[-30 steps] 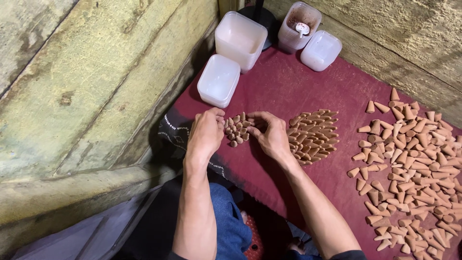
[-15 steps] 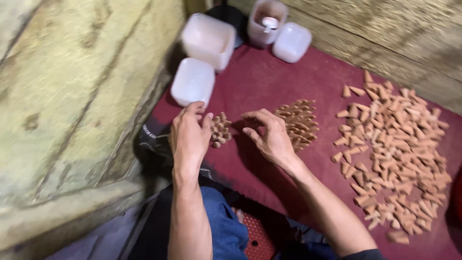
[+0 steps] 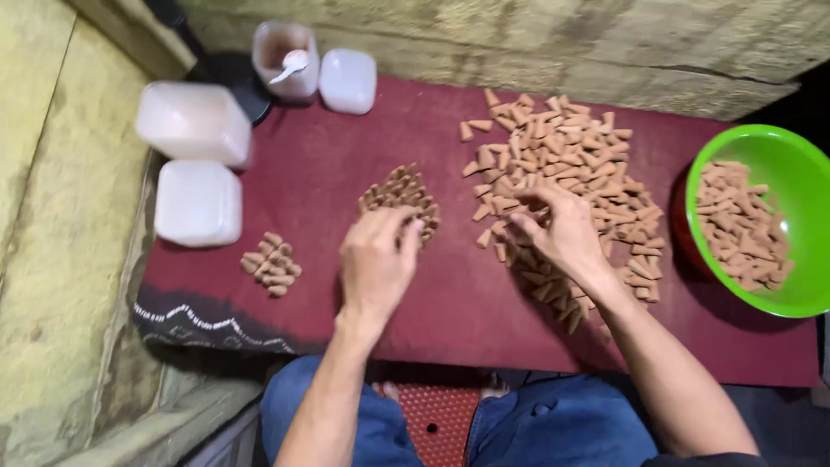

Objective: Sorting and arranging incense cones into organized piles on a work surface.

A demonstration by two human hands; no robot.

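Bare forearms, left hand (image 3: 376, 264), right hand (image 3: 562, 233), blue jeans, dark sleeve edge
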